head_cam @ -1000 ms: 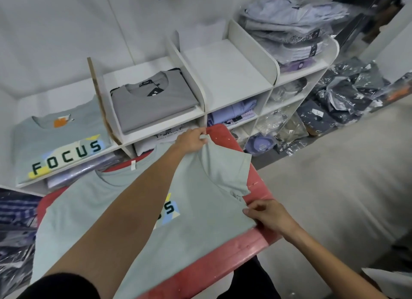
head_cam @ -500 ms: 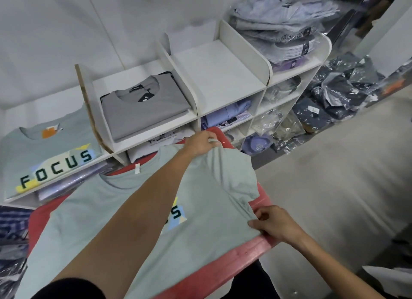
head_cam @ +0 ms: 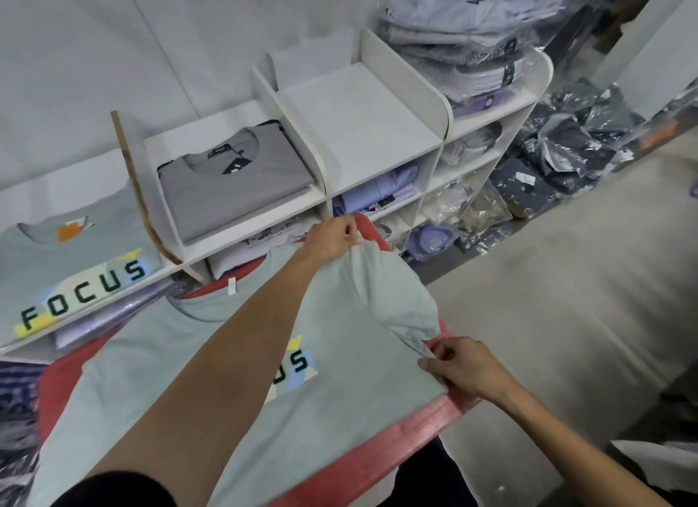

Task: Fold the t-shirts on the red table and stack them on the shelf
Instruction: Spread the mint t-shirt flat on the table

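Observation:
A pale green t-shirt [head_cam: 158, 385] with a printed logo lies face up across the red table [head_cam: 411, 427]. My left hand [head_cam: 334, 238] reaches over it and pinches the far right shoulder, lifting the cloth slightly. My right hand [head_cam: 466, 368] grips the shirt's right edge just below the sleeve [head_cam: 400, 298], which lies folded inward. Behind the table stands the white shelf [head_cam: 359, 128]; one bay holds a folded grey t-shirt [head_cam: 234, 189], the left bay a folded green FOCUS t-shirt [head_cam: 75, 272]. My left forearm hides part of the logo.
The shelf's right end carries bagged shirts [head_cam: 460, 30]. Lower bays hold folded blue shirts [head_cam: 377, 196] and plastic packets. Dark bagged garments [head_cam: 574, 143] lie heaped on the floor at the right. More bagged clothing [head_cam: 19, 400] sits left of the table.
Both hands keep their grip on the shirt's right side. My left hand has lifted the shoulder a little higher, and the view has shifted slightly.

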